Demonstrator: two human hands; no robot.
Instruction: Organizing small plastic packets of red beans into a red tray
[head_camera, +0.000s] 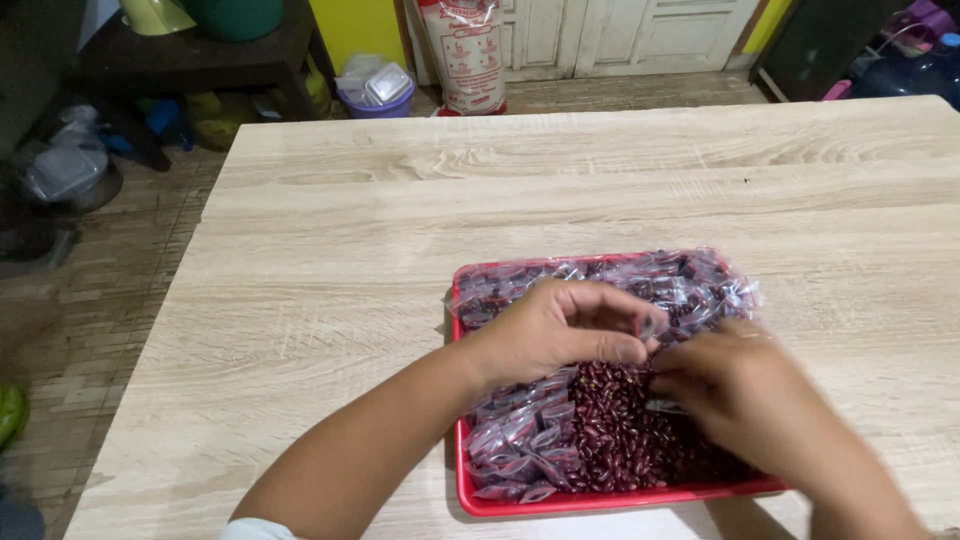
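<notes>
Red plastic tray, heaped with loose dark-red beans and small clear bags already filled with them, sits near the front edge of a pale wood-grain table. Over it, both hands meet at one little bag. The left hand is curled, thumb and fingertips pinching the bag's upper edge. The right hand is blurred; its fingers are bent toward the same bag, but whether they actually grip it cannot be told.

Risks appear modest but real. The bag is held by a thin strip of film, and a slip of the pinch would likely drop it and scatter beans back into the pile, or over the low rim onto the table. More filled bags are stacked high at the tray's far end and overhang the rim there, so a nudge from either wrist could push some off. The tray lies close to the table edge, and a forearm dragging against it might shift it toward the person.

Beyond the table, a wooden plank floor shows at left. A tall white printed sack leans before white panelled doors. A purple tub holding clear containers stands beside a dark low shelf, with clutter underneath.
</notes>
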